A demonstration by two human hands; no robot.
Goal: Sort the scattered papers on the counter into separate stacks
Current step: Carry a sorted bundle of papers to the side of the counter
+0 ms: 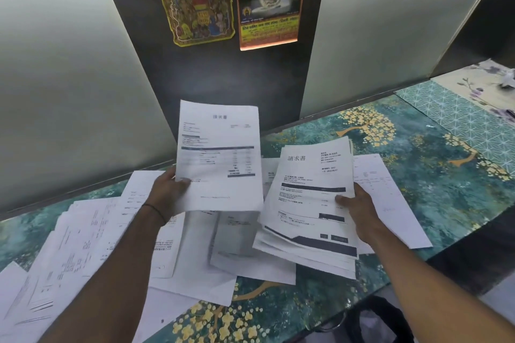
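Observation:
My left hand (168, 192) pinches the lower left edge of a single printed sheet (220, 153) and holds it upright above the counter. My right hand (359, 211) grips a thick bundle of printed papers (309, 203), thumb on top, tilted above the counter. More white printed papers (92, 234) lie scattered and overlapping on the counter at the left and in the middle. One sheet (390, 189) lies flat under and to the right of my right hand.
The counter (418, 147) has a teal covering with gold flowers. Patterned mats (459, 114) lie at the far right. A dark wall panel with two colourful posters (267, 0) rises behind. A dark bag (370, 320) sits below the counter's front edge.

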